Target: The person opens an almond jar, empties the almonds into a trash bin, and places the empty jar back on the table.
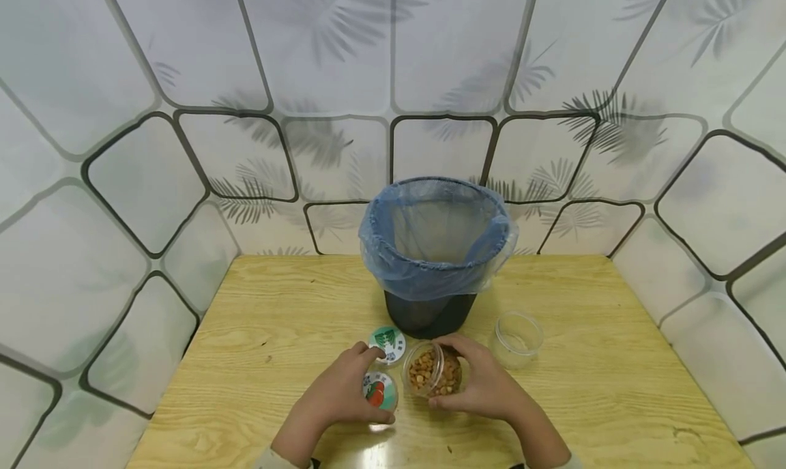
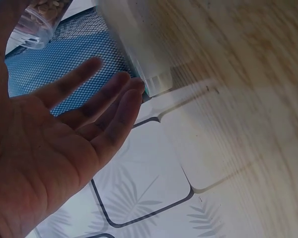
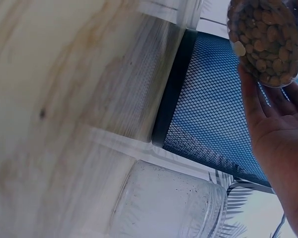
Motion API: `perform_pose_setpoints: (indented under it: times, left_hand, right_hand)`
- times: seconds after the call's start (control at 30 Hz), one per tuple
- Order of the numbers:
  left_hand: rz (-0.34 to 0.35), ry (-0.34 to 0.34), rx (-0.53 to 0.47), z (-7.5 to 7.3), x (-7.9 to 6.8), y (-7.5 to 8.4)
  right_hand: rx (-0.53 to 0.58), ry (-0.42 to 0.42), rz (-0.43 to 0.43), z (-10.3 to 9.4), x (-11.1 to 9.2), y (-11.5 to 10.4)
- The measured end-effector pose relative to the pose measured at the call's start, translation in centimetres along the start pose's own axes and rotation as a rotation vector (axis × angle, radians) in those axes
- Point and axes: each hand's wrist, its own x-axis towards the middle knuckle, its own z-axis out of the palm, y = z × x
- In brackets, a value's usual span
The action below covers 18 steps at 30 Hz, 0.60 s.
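My right hand (image 1: 475,380) holds a clear plastic jar (image 1: 439,370) of small brown nuts or beans, tilted with its mouth to the left. In the right wrist view the jar's base (image 3: 268,44) shows the contents, with fingers around it. My left hand (image 1: 344,390) hovers around a round printed lid (image 1: 382,392) with a red fruit picture, fingers spread and apart from each other. In the left wrist view its palm (image 2: 49,139) shows with loosely bent fingers, nothing between them. Just behind lies another round lid (image 1: 388,345) with a green picture. Whether fingertips touch either lid is unclear.
A dark mesh bin (image 1: 426,317) lined with a blue plastic bag (image 1: 430,281) stands behind the hands. To the right is a clear open jar (image 1: 518,339) with a little residue. The wooden table (image 1: 276,319) meets patterned walls (image 1: 338,155) at the back and sides.
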Motion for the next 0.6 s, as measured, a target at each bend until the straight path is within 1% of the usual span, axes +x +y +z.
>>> perform_pose_setpoints:
  times: [0.17,0.33,0.47,0.6]
  left_hand:
    - [-0.012,0.031,-0.017,0.0,0.5,0.0]
    - [-0.018,0.107,-0.052,0.0,0.8,0.2]
    - [-0.008,0.165,-0.063,-0.4,0.8,0.4]
    - [-0.013,0.199,-0.061,-0.7,0.9,0.7]
  right_hand:
    - [-0.020,0.032,-0.035,-0.2,0.0,0.2]
    - [-0.043,0.065,-0.077,-0.5,0.0,0.1]
    - [-0.048,0.081,-0.085,-0.9,-0.1,0.1]
    - [-0.038,0.082,-0.088,-1.1,-0.2,0.1]
